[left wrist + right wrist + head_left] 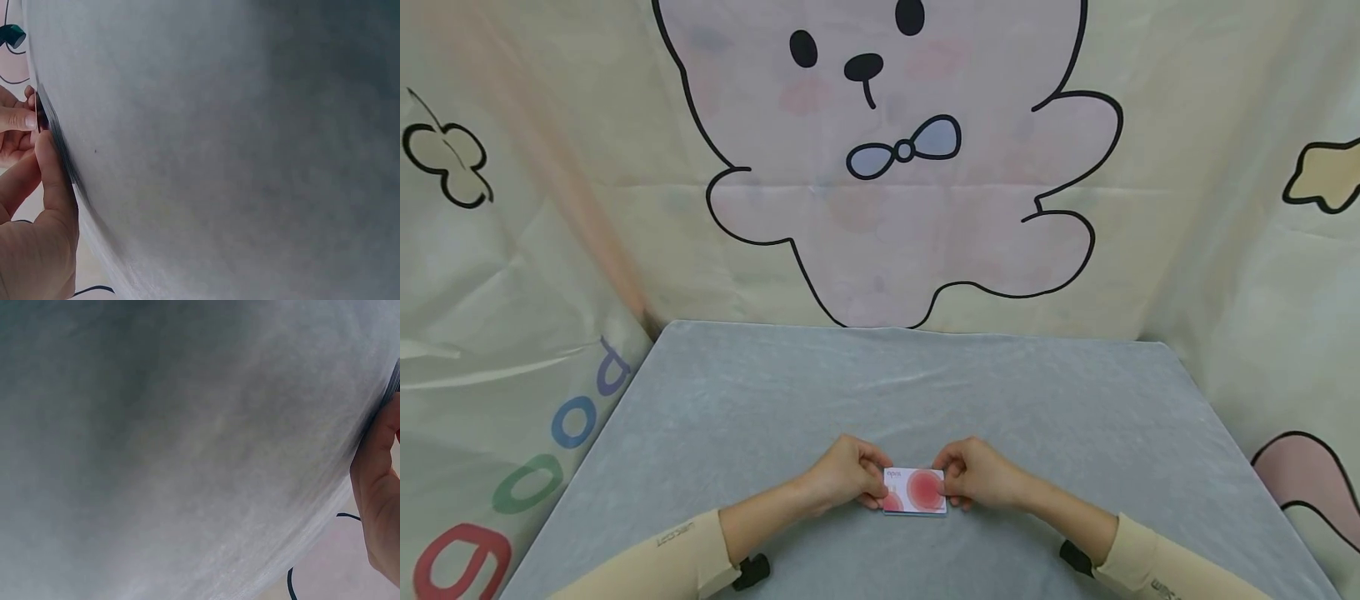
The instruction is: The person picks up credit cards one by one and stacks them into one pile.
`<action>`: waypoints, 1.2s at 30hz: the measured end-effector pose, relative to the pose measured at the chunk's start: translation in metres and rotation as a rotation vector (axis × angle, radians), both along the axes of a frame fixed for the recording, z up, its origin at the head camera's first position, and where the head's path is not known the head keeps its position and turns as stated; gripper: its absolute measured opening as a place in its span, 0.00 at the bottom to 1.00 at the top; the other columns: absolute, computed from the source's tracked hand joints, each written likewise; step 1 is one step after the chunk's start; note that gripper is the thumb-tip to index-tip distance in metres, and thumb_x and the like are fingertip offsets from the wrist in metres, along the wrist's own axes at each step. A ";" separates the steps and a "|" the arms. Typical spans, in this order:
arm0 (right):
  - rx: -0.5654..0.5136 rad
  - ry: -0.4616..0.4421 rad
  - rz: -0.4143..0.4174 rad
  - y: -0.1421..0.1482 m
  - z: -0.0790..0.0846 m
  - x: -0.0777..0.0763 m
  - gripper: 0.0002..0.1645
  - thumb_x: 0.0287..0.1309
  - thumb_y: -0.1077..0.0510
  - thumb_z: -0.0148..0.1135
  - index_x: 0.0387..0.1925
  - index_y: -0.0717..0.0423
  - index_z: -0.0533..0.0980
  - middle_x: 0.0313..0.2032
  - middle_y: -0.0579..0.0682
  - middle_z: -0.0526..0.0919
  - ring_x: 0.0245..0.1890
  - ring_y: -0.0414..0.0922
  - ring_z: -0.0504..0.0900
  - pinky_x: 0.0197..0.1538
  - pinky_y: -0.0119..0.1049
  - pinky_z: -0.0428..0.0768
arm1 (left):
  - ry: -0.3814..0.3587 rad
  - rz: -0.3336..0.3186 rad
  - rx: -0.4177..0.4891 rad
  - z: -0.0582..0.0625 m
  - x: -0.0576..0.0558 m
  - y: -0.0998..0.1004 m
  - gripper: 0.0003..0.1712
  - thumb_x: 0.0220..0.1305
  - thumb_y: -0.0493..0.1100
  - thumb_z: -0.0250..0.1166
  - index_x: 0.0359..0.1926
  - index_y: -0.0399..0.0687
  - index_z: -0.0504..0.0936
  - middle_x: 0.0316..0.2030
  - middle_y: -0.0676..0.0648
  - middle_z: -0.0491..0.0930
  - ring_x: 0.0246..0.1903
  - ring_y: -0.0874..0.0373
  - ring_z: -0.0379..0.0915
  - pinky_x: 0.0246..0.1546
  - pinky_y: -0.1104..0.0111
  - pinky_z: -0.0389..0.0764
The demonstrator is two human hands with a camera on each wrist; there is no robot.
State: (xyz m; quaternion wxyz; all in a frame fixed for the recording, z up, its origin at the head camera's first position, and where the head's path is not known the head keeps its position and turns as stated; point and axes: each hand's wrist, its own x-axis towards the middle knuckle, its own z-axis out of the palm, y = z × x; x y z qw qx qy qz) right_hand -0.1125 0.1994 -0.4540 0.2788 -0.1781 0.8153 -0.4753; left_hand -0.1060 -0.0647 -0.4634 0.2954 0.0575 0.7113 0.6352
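Observation:
A small stack of cards (pixel 914 491), its top card white with red and pink circles, lies between my hands near the front of the table. My left hand (pixel 848 472) holds its left end between thumb and fingers. At the opposite end, my right hand (pixel 979 473) grips the stack in the same way. Thin layered edges of the cards (pixel 58 139) show low against the cloth in the left wrist view. In the right wrist view only a sliver of the stack (pixel 392 384) appears beside the right hand; the rest is out of frame.
A grey-blue cloth (pixel 760 392) covers the table. Behind it hangs a curtain (pixel 1217 250) with a cartoon bear, and similar printed sheets close off both sides. Dark wrist devices (pixel 751 572) sit at the cuffs of the beige sleeves (pixel 655 554).

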 end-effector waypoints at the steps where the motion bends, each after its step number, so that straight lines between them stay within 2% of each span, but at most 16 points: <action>1: 0.001 0.002 0.001 0.000 0.000 0.000 0.10 0.61 0.69 0.69 0.44 0.67 0.81 0.22 0.52 0.80 0.21 0.43 0.79 0.25 0.31 0.80 | -0.001 0.000 -0.001 0.000 0.000 0.000 0.21 0.55 0.20 0.70 0.52 0.25 0.83 0.24 0.45 0.80 0.20 0.59 0.80 0.27 0.66 0.86; 24: 0.020 0.032 0.005 -0.001 -0.005 0.002 0.10 0.60 0.70 0.68 0.43 0.67 0.80 0.21 0.50 0.79 0.19 0.42 0.76 0.23 0.29 0.76 | 0.042 0.025 -0.029 -0.001 0.001 0.003 0.15 0.51 0.19 0.66 0.43 0.25 0.84 0.21 0.45 0.79 0.18 0.60 0.78 0.25 0.68 0.85; 36: 0.000 0.009 -0.010 -0.002 -0.004 0.003 0.11 0.59 0.72 0.67 0.45 0.69 0.80 0.22 0.49 0.79 0.20 0.42 0.77 0.24 0.29 0.77 | 0.041 0.029 -0.048 -0.001 0.001 0.004 0.14 0.52 0.19 0.67 0.43 0.24 0.84 0.21 0.44 0.80 0.17 0.60 0.77 0.25 0.67 0.85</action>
